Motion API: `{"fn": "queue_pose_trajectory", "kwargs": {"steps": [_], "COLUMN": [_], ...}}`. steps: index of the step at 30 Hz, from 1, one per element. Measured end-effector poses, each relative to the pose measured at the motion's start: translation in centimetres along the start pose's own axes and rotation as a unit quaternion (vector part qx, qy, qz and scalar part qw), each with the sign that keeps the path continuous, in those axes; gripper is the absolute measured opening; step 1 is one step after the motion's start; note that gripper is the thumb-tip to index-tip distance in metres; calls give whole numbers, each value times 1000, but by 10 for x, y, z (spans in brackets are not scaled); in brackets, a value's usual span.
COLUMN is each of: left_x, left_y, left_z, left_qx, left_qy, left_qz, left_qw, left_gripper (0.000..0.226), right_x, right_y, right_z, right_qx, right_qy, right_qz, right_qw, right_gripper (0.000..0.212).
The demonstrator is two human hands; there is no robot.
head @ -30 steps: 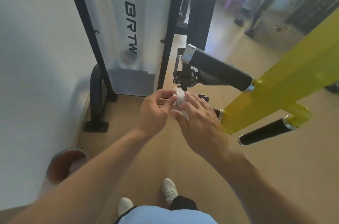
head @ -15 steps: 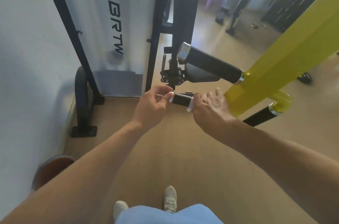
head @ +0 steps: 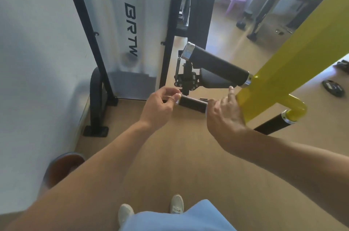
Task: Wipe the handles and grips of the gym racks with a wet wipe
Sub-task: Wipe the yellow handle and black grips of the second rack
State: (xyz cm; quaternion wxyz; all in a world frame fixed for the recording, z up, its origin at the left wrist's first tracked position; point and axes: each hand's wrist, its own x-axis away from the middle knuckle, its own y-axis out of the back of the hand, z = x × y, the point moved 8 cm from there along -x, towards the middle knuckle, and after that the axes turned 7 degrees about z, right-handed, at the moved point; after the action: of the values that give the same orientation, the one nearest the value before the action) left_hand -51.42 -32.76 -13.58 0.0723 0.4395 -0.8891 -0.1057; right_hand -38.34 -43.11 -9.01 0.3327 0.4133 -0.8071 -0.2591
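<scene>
A tan floor (head: pixel 170 155) fills the lower part of the view, with a white wall at the left and a white panel (head: pixel 132 22) in a black frame behind the hands. A yellow frame (head: pixel 283 72) of a gym machine crosses the right side, and three black handles come out of it. The upper handle (head: pixel 217 64) is thick and has a silver cap. The lower handle (head: pixel 192 102) is thin and lies between the two hands. A third handle (head: pixel 272 125) points down to the floor at the right.

The left hand (head: pixel 158 108) is at the free end of the lower handle, its grip pressed together, thumb and fingers pinching that end. The right hand (head: pixel 224 115) is curled around the same handle next to the yellow frame, with one finger raised. The wet wipe (head: pixel 206 110) shows only as a thin white edge under this hand, so the grip seems closed on it against the handle.
</scene>
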Motion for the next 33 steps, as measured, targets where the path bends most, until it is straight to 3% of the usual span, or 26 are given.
{"fn": "queue_pose_trajectory", "kwargs": {"steps": [2,4,6,8,10,12,14,17,19,21,23,26,29,31,33], "left_x": [0,0,-2,-3,-3,-1,0,-1,-2,-3,-2,-2,-3,-4,-3], "left_y": [1,3,5,6,5,2,1,2,3,4,4,2,4,4,4], "left_z": [-1,-1,0,0,1,2,0,-3,-2,0,2,3,-1,-1,0], "left_qx": [0,-2,-8,-26,-30,-23,-23,-19,-19,-28,-35,-31,-29,-11,0], "left_qy": [1,4,5,1,2,3,-1,0,5,6,6,6,6,14,23], "left_qz": [-15,-23,-24,-20,-17,-22,-39,-47,-40,-40,-40,-46,-58,-50,-46], "left_qw": [1000,1000,1000,999,999,999,999,999,999,999,999,998,998,999,999], "left_gripper": [13,12,10,9,10,10,9,8,7,10,14,16,14,13,13], "right_x": [-10,-23,-27,-22,-12,-2,-6,-23,-29,-27,-18,-5,-19,-28,-33], "right_y": [12,31,46,39,16,5,11,35,42,34,16,2,19,39,49], "right_z": [18,41,50,41,22,4,12,38,46,40,22,3,21,41,49], "right_qx": [-93,-222,-277,-220,-65,12,-57,-264,-310,-260,-132,2,-131,-256,-307], "right_qy": [40,95,123,113,66,20,48,117,127,113,63,14,65,112,120], "right_qz": [-42,-106,-148,-111,-43,-16,-56,-152,-185,-151,-79,-25,-82,-137,-176], "right_qw": [994,964,941,963,995,1000,996,945,924,947,986,1000,986,950,928], "right_gripper": [30,29,28,30,31,28,27,26,24,25,26,25,26,26,25]}}
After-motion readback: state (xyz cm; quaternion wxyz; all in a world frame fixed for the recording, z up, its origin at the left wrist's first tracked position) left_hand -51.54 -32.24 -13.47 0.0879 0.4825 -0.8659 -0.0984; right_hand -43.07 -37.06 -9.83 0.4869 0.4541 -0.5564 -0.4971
